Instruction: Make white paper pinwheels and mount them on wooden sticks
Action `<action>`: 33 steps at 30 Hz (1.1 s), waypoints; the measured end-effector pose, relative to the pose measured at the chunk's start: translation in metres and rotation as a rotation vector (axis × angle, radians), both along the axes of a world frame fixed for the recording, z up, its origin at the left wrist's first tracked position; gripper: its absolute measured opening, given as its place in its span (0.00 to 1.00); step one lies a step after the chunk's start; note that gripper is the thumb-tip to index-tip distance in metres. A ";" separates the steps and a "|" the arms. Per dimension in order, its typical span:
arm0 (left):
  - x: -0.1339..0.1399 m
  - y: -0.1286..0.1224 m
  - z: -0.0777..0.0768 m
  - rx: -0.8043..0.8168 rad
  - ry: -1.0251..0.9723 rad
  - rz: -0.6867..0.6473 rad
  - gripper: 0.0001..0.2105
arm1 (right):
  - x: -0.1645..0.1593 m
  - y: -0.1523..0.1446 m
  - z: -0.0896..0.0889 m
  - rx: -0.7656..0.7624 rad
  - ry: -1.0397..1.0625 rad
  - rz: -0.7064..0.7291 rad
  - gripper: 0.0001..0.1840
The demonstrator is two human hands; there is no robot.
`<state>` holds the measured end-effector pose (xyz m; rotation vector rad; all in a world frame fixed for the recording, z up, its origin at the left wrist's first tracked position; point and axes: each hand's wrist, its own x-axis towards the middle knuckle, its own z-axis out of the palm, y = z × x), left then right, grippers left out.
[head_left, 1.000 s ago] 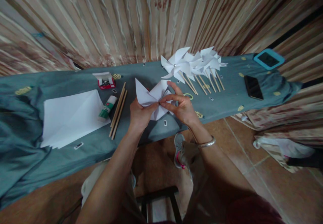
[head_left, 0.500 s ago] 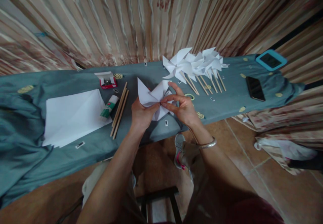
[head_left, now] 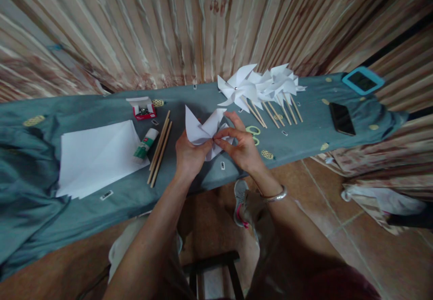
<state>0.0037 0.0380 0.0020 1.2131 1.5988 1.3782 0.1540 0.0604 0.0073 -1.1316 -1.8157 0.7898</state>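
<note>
A white paper pinwheel (head_left: pixel 205 128) with pointed blades is held above the cloth, between both hands. My left hand (head_left: pixel 190 155) grips it from the left, with the thumb pressed near its centre. Thumb and index finger of my right hand (head_left: pixel 246 150) pinch at that same centre, where a small dark spot shows; I cannot make out what it is. Light green scissors (head_left: pixel 253 134) lie just behind my right hand, their blades hidden. Left of my left hand are several wooden sticks (head_left: pixel 160 149).
A glue stick (head_left: pixel 146 145) rests on a stack of white paper (head_left: pixel 98 158). Behind it stands an open red box (head_left: pixel 145 110) of small metal pieces. Several pinwheels on sticks (head_left: pixel 241 85) lie at the back; a phone (head_left: pixel 342 118) and a blue-framed device (head_left: pixel 363 80) are at the right.
My right hand and forearm have shifted slightly left, uncovering more of the green scissors. The pinch at the pinwheel's centre stays, and my left hand has barely moved.
</note>
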 end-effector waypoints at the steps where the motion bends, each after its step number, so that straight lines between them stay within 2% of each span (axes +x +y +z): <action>1: 0.000 0.000 0.001 0.002 0.018 0.002 0.22 | -0.001 0.000 -0.002 0.006 0.001 -0.007 0.05; 8: -0.001 -0.002 0.004 -0.016 0.089 0.020 0.24 | -0.004 0.001 -0.010 -0.012 0.026 -0.028 0.03; 15: -0.003 -0.002 0.001 -0.018 0.067 0.012 0.26 | -0.006 -0.004 -0.009 -0.048 0.058 -0.043 0.05; 17: -0.004 -0.002 0.000 -0.014 0.055 0.008 0.24 | -0.007 -0.005 -0.010 -0.040 0.065 -0.066 0.11; 21: -0.006 -0.002 0.001 0.005 0.047 0.003 0.24 | -0.007 -0.004 -0.013 -0.037 0.086 -0.092 0.35; 23: -0.007 -0.002 0.001 0.008 0.050 -0.005 0.25 | -0.007 -0.004 -0.014 -0.063 0.112 -0.070 0.43; 27: -0.009 -0.001 -0.002 0.010 0.022 -0.032 0.25 | -0.005 -0.005 -0.012 -0.123 0.127 0.003 0.48; 33: -0.012 -0.001 -0.007 0.011 -0.059 -0.049 0.27 | -0.003 -0.004 -0.011 -0.116 0.155 -0.031 0.53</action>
